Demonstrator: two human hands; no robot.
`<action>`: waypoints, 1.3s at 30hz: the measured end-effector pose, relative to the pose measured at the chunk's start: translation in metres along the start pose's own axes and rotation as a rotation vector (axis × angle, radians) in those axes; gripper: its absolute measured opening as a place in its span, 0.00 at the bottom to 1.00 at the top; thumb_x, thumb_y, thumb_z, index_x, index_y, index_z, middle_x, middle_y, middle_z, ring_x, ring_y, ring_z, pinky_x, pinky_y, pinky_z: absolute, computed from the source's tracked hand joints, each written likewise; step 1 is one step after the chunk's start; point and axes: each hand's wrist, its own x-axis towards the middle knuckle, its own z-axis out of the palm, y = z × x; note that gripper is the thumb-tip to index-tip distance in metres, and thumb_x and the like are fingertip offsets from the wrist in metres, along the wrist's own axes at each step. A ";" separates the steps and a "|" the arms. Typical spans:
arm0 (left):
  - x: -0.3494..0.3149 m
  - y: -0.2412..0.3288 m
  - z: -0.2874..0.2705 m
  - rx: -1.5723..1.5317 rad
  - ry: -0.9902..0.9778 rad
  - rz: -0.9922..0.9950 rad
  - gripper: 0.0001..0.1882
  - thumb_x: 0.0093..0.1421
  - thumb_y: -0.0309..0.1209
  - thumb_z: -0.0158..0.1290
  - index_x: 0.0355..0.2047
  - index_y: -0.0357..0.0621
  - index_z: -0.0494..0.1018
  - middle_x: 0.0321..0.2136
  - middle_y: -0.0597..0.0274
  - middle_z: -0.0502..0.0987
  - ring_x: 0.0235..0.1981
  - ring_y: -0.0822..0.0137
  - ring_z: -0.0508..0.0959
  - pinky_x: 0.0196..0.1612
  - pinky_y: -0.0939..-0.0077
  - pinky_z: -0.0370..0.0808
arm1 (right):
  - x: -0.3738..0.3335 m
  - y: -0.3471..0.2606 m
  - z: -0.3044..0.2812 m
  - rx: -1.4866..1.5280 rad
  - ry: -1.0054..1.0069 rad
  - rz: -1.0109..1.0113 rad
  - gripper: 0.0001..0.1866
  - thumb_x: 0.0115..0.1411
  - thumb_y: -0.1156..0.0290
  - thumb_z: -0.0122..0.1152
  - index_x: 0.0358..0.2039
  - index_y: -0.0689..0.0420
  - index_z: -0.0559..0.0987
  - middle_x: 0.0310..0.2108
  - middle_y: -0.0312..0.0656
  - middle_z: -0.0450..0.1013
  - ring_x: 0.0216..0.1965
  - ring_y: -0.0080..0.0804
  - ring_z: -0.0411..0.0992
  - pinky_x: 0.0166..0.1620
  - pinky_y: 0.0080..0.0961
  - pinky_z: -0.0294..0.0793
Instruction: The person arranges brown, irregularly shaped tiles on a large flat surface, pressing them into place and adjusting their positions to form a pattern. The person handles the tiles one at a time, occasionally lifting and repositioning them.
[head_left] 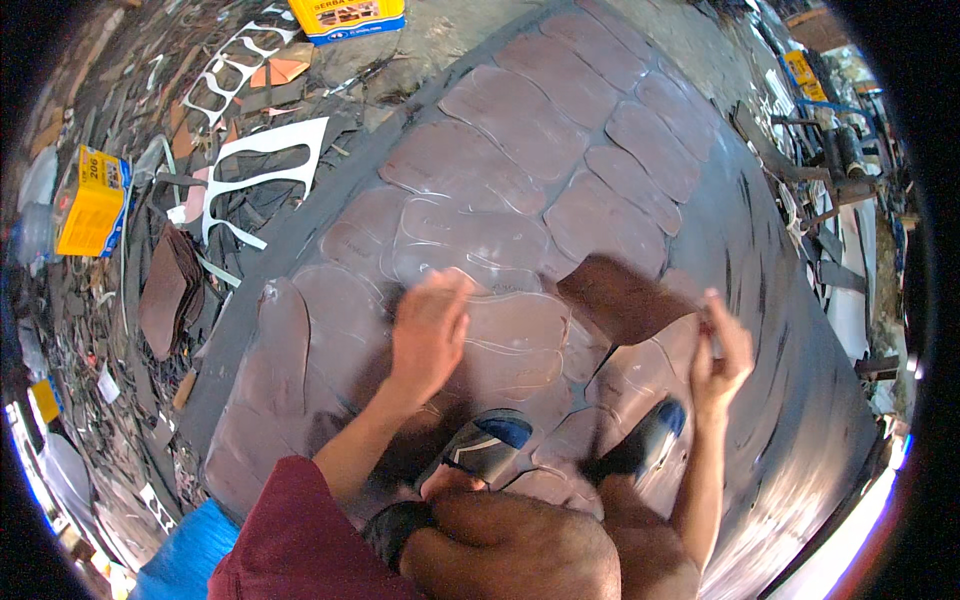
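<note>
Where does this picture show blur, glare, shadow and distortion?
Head view: the right hand looks blurred; glare whitens the large sheet at lower right; shadow darkens it around the left hand; fisheye distortion bows the sheet's right edge.

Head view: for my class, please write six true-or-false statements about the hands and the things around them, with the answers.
1. The right hand holds a dark brown piece by one end. True.
2. The left hand holds a knife. False: it is over the laid-out pieces with nothing visible in it.
3. A stack of brown pieces lies among scraps on the left. True.
4. The white cut-out sheet lies right of the grey mat. False: it lies left of it.
5. A yellow-and-blue container shows at the top edge. True.
6. The visible sleeve is green. False: it is maroon.
</note>
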 end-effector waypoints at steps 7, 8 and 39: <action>0.056 -0.054 0.028 0.183 0.258 -0.422 0.34 0.58 0.40 0.66 0.63 0.44 0.71 0.62 0.48 0.69 0.64 0.41 0.65 0.65 0.45 0.62 | 0.077 0.016 -0.019 0.427 0.335 0.349 0.16 0.68 0.74 0.64 0.55 0.63 0.82 0.45 0.37 0.81 0.45 0.23 0.75 0.51 0.21 0.72; 0.063 -0.056 0.028 0.225 0.182 -0.495 0.34 0.57 0.39 0.67 0.63 0.44 0.72 0.61 0.48 0.69 0.64 0.41 0.64 0.65 0.45 0.63 | 0.077 0.026 -0.019 0.466 0.319 0.429 0.16 0.67 0.73 0.64 0.54 0.65 0.82 0.47 0.38 0.81 0.47 0.24 0.76 0.54 0.22 0.72; 0.125 -0.009 -0.060 -0.064 0.588 -0.192 0.20 0.55 0.14 0.63 0.48 0.41 0.80 0.46 0.52 0.82 0.47 0.62 0.81 0.50 0.69 0.77 | 0.111 0.078 0.104 0.010 -0.176 0.068 0.46 0.58 0.72 0.58 0.77 0.45 0.53 0.75 0.58 0.51 0.76 0.61 0.48 0.73 0.59 0.53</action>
